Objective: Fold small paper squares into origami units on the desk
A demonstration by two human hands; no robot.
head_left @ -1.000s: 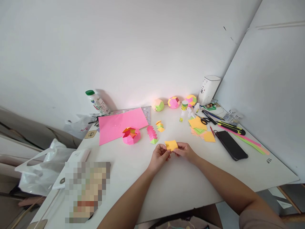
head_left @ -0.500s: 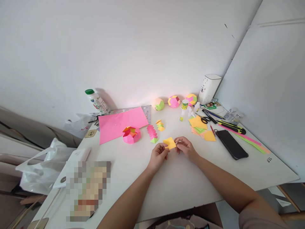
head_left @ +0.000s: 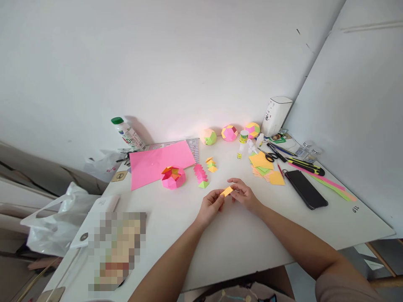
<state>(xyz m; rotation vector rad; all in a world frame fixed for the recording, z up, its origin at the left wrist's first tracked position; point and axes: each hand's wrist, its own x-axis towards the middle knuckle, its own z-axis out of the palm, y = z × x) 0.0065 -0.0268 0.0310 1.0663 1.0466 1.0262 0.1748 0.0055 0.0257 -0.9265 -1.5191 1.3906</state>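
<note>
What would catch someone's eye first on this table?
Probably the neon paper: a big pink sheet at the back left with a pink folded box in front of it, and three paper balls along the wall. At the middle, the left hand and right hand pinch a small orange paper.

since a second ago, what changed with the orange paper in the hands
The orange paper went from an open square to a narrow folded strip, pinched between the left hand and right hand, which moved slightly up the table. The pink box and phone stayed put.
</note>
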